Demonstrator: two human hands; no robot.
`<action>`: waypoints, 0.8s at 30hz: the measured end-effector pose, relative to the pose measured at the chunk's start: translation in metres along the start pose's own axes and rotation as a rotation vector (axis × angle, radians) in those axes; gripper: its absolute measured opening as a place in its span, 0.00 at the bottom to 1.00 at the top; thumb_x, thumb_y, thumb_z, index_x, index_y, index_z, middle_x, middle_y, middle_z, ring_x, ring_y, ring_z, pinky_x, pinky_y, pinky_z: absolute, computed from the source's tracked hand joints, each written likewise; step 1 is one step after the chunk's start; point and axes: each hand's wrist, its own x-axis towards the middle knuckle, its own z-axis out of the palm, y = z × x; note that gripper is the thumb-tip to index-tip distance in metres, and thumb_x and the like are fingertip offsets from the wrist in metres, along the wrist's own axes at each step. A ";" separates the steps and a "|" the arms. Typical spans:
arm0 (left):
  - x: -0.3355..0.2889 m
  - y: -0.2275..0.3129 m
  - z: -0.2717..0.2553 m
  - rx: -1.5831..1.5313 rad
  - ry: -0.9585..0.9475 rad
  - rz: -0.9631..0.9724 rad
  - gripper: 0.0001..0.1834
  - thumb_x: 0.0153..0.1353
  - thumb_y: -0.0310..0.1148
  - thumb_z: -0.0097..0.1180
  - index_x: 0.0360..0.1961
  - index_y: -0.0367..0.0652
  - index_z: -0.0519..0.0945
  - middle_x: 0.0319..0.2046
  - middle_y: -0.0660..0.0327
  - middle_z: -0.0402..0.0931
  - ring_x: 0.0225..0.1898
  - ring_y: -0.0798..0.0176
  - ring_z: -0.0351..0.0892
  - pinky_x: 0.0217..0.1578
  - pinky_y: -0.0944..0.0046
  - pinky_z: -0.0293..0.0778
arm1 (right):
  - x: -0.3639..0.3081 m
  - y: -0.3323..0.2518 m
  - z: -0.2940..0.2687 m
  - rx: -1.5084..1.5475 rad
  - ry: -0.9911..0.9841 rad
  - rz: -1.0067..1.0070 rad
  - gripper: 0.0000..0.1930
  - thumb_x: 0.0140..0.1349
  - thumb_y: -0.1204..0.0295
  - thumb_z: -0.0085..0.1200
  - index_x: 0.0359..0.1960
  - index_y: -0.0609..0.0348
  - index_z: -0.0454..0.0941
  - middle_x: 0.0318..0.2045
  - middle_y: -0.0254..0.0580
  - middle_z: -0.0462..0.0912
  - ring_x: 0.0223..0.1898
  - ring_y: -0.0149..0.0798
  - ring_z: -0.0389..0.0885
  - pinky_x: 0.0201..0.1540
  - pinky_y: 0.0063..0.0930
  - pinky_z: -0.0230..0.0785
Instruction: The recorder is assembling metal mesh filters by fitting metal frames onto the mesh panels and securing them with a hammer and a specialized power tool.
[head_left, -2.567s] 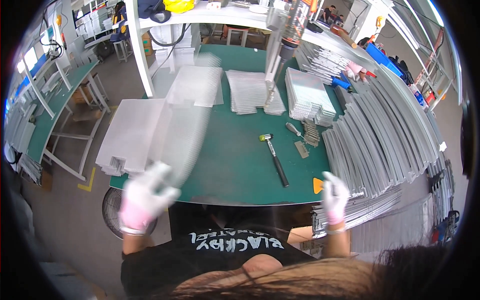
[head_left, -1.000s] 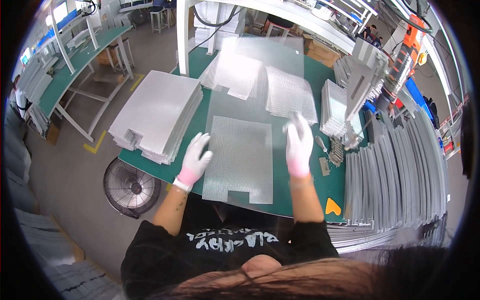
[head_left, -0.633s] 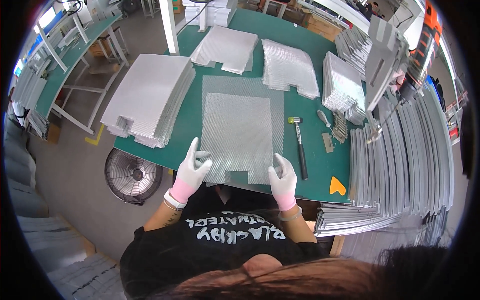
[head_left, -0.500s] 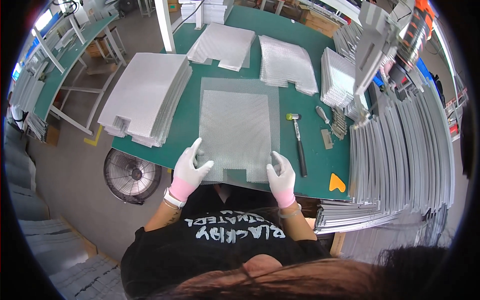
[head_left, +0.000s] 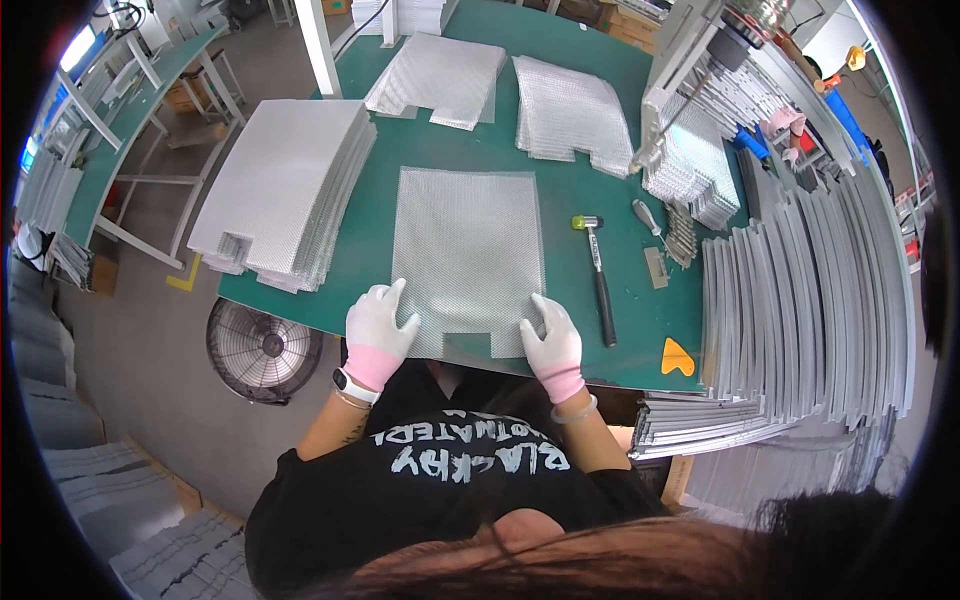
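A grey mesh sheet with a rectangular notch in its near edge lies flat before me on the green table. My left hand, in a white glove with a pink cuff, rests at its near left edge, thumb and forefinger apart. At the near right edge is my right hand, gloved alike, fingers spread and touching the border. Both hands are open. Right of the sheet lies a hammer with a black grip and a yellow-green face. A screwdriver and an orange heart-shaped piece lie further right.
Stacks of notched mesh sheets stand left, at the back and back right. A power tool on a stand overhangs the upper right. Grey metal strips crowd the right side. A floor fan is below the table's left edge.
The wider mesh layer that stuck out at the far and right edges now lines up closely with the smaller one. My right hand has moved slightly left. The view has shifted a little.
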 end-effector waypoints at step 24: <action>0.001 -0.010 0.007 -0.054 0.023 0.023 0.28 0.51 0.38 0.64 0.54 0.40 0.77 0.42 0.50 0.77 0.42 0.48 0.78 0.45 0.53 0.75 | 0.006 -0.028 -0.011 -0.298 -0.188 0.082 0.22 0.56 0.67 0.60 0.54 0.59 0.76 0.58 0.57 0.72 0.54 0.55 0.76 0.56 0.41 0.71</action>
